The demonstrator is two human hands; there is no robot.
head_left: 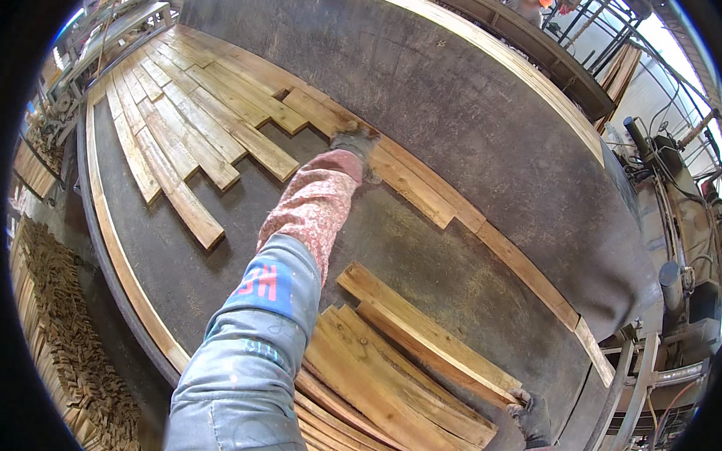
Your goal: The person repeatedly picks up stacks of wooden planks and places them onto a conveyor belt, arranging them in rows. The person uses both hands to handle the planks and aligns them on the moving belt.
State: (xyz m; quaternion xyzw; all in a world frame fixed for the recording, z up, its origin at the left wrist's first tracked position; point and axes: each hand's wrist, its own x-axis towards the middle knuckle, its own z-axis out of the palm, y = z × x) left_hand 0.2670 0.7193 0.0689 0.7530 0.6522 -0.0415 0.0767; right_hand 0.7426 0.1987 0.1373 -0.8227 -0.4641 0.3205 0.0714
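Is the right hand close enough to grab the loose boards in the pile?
Probably yes. The gloved right hand already rests at the end of the stacked boards, with nothing between them.

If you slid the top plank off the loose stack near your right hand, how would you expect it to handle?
The top plank looks stiff: long, flat sawn wood that shows no sag. It probably slides rather than rolls, since it lies flat on the stack. Its length may make it swing if gripped at one end, where the gloved right hand rests; the left hand is far off on the laid boards.
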